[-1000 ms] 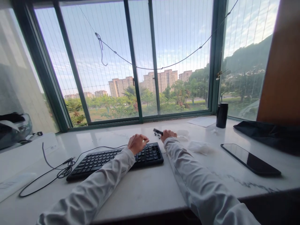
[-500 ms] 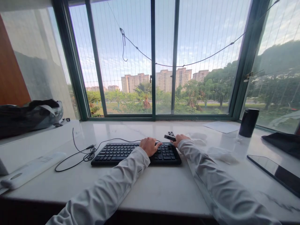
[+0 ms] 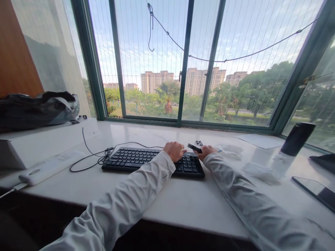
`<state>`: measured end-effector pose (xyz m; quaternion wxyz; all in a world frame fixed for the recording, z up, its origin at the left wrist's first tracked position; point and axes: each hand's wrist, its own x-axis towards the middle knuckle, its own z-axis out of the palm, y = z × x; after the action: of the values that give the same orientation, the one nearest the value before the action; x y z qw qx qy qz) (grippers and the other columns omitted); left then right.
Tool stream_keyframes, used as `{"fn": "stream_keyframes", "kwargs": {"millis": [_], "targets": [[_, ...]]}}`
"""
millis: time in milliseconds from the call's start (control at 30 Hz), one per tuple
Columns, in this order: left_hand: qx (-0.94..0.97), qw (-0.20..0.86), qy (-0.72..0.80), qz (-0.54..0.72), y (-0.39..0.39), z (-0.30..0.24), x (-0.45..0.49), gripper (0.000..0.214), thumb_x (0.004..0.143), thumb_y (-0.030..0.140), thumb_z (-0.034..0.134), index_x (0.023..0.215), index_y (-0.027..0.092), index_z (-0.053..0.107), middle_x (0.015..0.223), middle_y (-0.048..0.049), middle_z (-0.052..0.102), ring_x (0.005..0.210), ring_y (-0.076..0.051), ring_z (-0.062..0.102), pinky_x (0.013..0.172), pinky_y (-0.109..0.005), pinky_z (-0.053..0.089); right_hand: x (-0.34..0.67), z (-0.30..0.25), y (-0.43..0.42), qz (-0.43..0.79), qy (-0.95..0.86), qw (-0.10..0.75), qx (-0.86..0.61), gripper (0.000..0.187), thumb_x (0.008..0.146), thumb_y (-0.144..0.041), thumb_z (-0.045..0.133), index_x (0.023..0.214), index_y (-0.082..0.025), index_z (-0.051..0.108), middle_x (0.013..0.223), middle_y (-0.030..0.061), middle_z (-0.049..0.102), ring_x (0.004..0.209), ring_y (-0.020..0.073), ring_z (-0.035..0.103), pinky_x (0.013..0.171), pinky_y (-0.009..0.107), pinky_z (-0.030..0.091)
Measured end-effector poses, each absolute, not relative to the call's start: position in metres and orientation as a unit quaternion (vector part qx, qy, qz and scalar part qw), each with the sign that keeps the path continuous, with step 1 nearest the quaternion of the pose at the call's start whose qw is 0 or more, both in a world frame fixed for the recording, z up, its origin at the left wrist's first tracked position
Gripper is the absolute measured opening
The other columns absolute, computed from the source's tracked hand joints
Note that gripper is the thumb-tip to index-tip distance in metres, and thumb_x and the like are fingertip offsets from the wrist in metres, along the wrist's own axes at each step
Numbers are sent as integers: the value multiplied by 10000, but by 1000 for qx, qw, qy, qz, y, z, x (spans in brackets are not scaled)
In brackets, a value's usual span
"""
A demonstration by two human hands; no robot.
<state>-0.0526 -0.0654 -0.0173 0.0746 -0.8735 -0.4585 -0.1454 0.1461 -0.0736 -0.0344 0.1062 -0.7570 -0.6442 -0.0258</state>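
A black keyboard (image 3: 146, 161) lies on the white marble sill (image 3: 188, 202) in front of the window. My left hand (image 3: 175, 150) rests curled on the keyboard's right part, over the keys. Just right of it, my right hand (image 3: 206, 152) holds a small flat black piece (image 3: 194, 147) above the keyboard's far right corner. A few small black bits (image 3: 200, 142) lie on the sill just behind that hand. Both arms wear white sleeves.
The keyboard's cable (image 3: 94, 158) coils off to the left. A white power strip (image 3: 49, 168) and a dark bag (image 3: 36, 108) on a raised ledge are at the left. At the right stand a black cup (image 3: 297, 138), crumpled tissues (image 3: 261, 171) and a tablet (image 3: 318, 190).
The view has swung to the left, so the bag and ledge fill more of the left side. Both hands stay at the keyboard's right end, the right one still holding the black piece.
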Motion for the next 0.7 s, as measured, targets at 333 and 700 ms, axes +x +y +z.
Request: {"fn": "stream_keyframes", "kwargs": {"millis": [333, 700], "targets": [[-878, -162, -392, -222, -53, -22, -51, 387, 769, 535, 564, 917, 240, 766, 917, -33, 721, 874, -184, 623, 797, -247, 447, 141, -27, -62, 307, -493, 639, -505, 519, 777, -611, 520, 466, -207, 427, 396, -27, 409, 402, 95, 406, 447, 248, 354], [-881, -151, -407, -188, -63, -25, -44, 428, 709, 593, 595, 919, 264, 769, 839, -29, 725, 790, -180, 630, 719, -243, 443, 123, -26, -76, 538, -374, 651, -383, 525, 842, -492, 495, 480, -211, 240, 372, -59, 251, 373, 87, 278, 412, 226, 307]]}}
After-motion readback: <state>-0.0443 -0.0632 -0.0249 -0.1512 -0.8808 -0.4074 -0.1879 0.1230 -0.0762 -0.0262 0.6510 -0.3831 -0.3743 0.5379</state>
